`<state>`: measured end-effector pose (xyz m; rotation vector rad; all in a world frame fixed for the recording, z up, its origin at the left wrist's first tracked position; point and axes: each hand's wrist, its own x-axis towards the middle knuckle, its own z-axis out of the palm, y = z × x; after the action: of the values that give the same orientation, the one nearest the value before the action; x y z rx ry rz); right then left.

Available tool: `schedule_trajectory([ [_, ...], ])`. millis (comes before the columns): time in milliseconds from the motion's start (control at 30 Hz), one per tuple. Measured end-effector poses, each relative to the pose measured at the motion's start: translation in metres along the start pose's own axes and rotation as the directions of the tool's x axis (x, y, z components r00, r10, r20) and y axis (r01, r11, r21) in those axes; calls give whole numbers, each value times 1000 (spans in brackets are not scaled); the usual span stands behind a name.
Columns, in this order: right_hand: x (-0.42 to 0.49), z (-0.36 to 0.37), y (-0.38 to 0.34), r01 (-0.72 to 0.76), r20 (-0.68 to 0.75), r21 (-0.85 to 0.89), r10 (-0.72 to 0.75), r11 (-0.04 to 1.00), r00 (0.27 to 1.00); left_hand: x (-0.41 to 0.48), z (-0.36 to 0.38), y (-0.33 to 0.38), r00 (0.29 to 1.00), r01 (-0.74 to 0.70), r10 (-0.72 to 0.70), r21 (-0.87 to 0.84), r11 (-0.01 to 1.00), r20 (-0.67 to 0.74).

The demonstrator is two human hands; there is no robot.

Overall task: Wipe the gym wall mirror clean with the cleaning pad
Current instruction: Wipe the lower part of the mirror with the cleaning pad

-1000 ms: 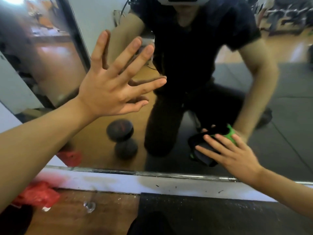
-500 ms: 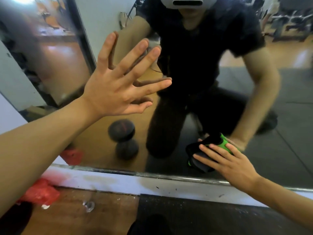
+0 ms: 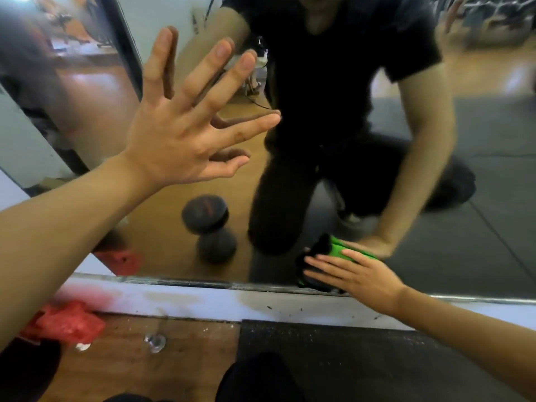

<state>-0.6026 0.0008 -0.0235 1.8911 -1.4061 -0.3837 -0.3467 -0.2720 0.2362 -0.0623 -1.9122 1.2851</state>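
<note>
Since a second ago, the right hand (image 3: pixel 359 275) has been sliding the pad (image 3: pixel 324 250) down the mirror (image 3: pixel 478 169), and now it is working right above the mirror's bottom edge. That likely means the low strip is getting wiped. Its fingers are lying flat, pressing the green and black pad on the glass. The left hand (image 3: pixel 179 134) is spread wide, leaning on the mirror higher up. Below the mirror, a red bag (image 3: pixel 66 323) is lying on the floor (image 3: pixel 333 358). Inside the mirror, a dumbbell (image 3: pixel 208 227) is showing.
</note>
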Motion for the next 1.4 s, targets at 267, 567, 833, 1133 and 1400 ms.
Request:
schedule_trajectory([
  [267, 49, 9, -56, -60, 5, 142, 60, 988, 998, 3, -2, 0, 1000, 5, -5, -4, 1000, -5],
  [567, 18, 18, -41, -2, 107, 110, -10, 994, 994, 2, -2, 2, 1000, 16, -16, -31, 999, 1],
  [833, 14, 30, -62, -62, 143, 195, 35, 979, 989, 1, 1, 2, 1000, 27, -27, -28, 999, -1],
  [1133, 127, 3, -103, 82, -1, 24, -82, 996, 997, -1, -1, 1, 1000, 10, -10, -29, 1000, 3],
  [1400, -77, 16, 30, -69, 70, -70, 73, 995, 995, -4, 2, 2, 1000, 26, -26, -38, 999, -4],
])
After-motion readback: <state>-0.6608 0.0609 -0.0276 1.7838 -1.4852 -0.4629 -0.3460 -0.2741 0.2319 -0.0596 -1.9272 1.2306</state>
